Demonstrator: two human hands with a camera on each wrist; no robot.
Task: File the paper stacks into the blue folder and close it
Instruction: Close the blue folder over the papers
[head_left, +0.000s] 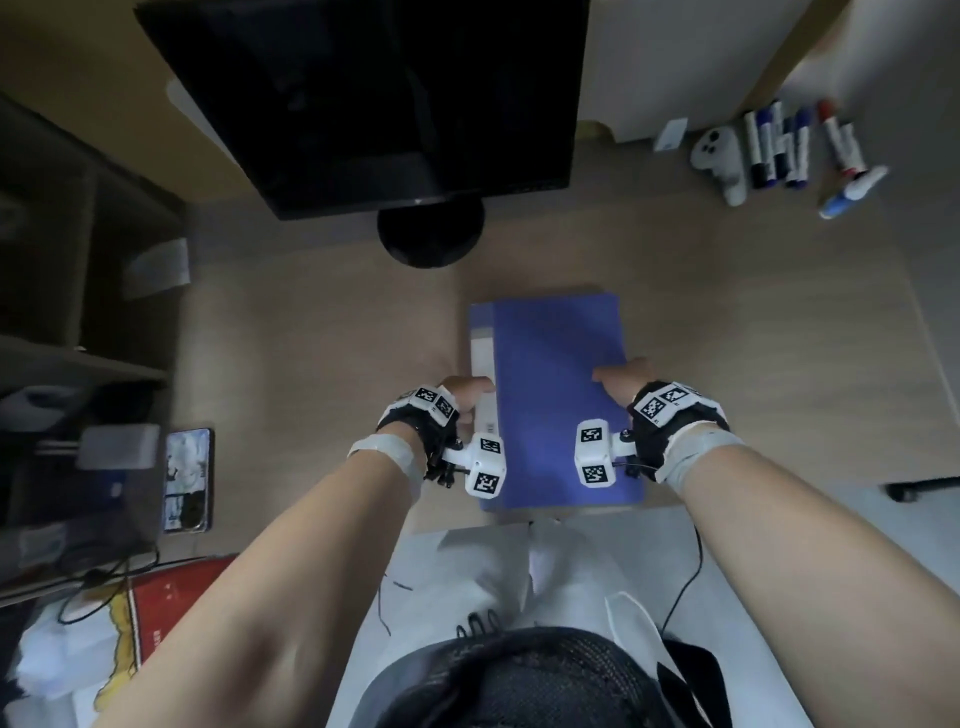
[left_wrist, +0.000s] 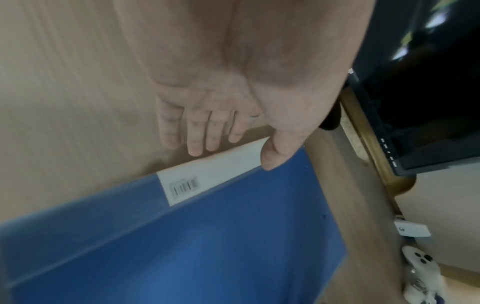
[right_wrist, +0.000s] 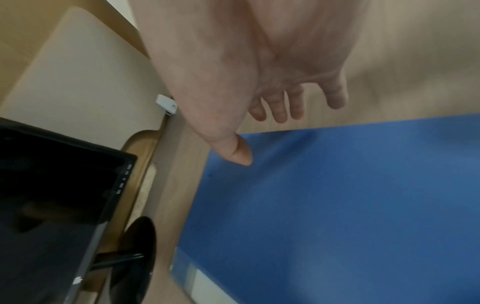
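The blue folder lies shut and flat on the wooden desk, its spine with a white label facing left. No loose paper shows. My left hand rests against the spine side. In the left wrist view its fingers point straight down beside the label, with the thumb over the folder's top edge. My right hand sits at the right edge. Its thumb lies over the cover, and the relaxed fingers hang past the edge.
A black monitor on a round base stands just behind the folder. Several markers and a white controller lie at the back right. A phone and dark shelves are on the left. The folder's near end reaches the desk's front edge.
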